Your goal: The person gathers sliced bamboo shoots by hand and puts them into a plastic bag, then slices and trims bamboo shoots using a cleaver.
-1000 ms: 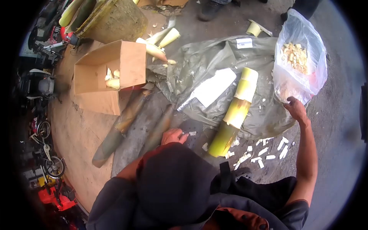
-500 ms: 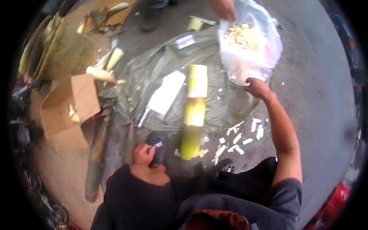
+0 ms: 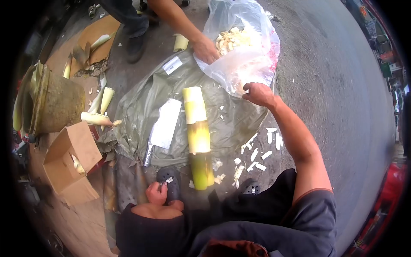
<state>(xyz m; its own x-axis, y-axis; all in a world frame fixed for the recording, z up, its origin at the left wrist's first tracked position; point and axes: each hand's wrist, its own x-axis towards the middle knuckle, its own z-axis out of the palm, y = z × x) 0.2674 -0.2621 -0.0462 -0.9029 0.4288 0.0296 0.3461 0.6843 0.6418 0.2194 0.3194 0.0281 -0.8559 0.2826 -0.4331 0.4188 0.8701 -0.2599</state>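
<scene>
My right hand [image 3: 259, 93] grips the near edge of a clear plastic bag [image 3: 246, 70] that holds many pale chopped pieces [image 3: 234, 42]. A co-worker's hand [image 3: 205, 50] is at the left side of the same bag. My left hand [image 3: 156, 193] hangs by my knee, above a dark shoe [image 3: 173, 184], its fingers curled in with nothing visible in them. Between my feet and the bag, a thick yellow-green jointed stalk [image 3: 199, 137], like a bamboo shoot, lies partly on a grey-green plastic sheet [image 3: 137, 107]. A cleaver [image 3: 167, 124] rests left of it.
White strips [image 3: 254, 160] are scattered on the ground at the right. An opened cardboard box [image 3: 70, 160], a stained bucket [image 3: 64, 96] and pale shoots or husks [image 3: 100, 103] are at the left. A co-worker's leg and shoe [image 3: 136, 45] stand at the back.
The view has shifted, so most things sit further left. The co-worker's hand has come lower on the left side of the bag. My right hand still grips the bag.
</scene>
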